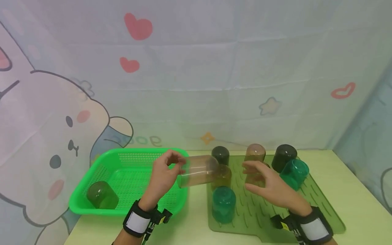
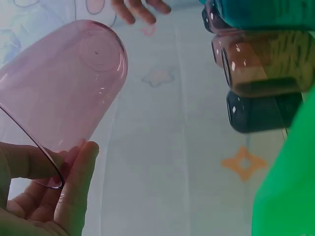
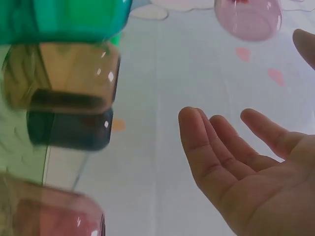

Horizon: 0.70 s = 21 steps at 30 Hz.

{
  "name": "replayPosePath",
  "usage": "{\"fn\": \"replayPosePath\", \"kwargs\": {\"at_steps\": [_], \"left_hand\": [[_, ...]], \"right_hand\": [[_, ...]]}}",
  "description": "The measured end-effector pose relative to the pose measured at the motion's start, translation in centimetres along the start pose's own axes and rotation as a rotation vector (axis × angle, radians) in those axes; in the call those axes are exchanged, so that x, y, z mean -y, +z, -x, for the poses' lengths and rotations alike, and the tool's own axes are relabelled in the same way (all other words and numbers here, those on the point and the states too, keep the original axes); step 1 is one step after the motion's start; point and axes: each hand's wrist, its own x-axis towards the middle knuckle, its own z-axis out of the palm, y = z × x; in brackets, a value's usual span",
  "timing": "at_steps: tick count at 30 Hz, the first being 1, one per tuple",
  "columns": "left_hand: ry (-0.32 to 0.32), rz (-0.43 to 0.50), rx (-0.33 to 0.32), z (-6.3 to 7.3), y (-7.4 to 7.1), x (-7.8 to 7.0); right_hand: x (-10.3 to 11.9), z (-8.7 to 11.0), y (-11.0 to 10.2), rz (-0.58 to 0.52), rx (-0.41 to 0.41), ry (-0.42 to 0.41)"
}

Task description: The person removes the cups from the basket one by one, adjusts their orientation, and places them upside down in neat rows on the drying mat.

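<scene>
My left hand (image 1: 162,178) pinches the rim of a clear pink cup (image 1: 199,170) between thumb and fingers. The cup lies sideways in the air, its base pointing right, between the green basket and the mat. In the left wrist view, fingers (image 2: 78,182) grip the rim of this pink cup (image 2: 74,78). My right hand (image 1: 269,187) hovers over the drying mat (image 1: 249,221) with spread fingers, holding nothing. To its left, a teal cup (image 1: 224,206), an amber cup (image 1: 225,177) and a dark cup (image 1: 220,153) stand upside down in a row.
The green basket (image 1: 73,200) at left holds one dark-tinted cup (image 1: 101,195). At the mat's back right are a pink cup (image 1: 255,151), a dark cup (image 1: 284,157) and a tilted teal cup (image 1: 297,172). A printed cloth (image 1: 196,75) hangs behind the table.
</scene>
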Motion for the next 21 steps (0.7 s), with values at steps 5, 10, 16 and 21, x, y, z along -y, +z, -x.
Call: {"fn": "replayPosePath", "kwargs": {"at_steps": [5, 10, 16, 21], "left_hand": [[0.032, 0.087, 0.016, -0.2, 2.1, -0.3], [0.033, 0.142, 0.035, -0.3, 3.9, -0.4], [0.062, 0.103, 0.009, -0.2, 5.5, -0.3], [0.073, 0.042, -0.035, -0.2, 6.2, 0.0]], "right_hand": [[1.4, -0.7, 0.8, -0.152, 0.035, -0.058], [2.3, -1.5, 1.5, -0.314, 0.069, -0.105], [3.1, -2.2, 2.1, -0.451, 0.058, -0.121], [3.1, -2.6, 2.3, -0.552, 0.083, -0.143]]}}
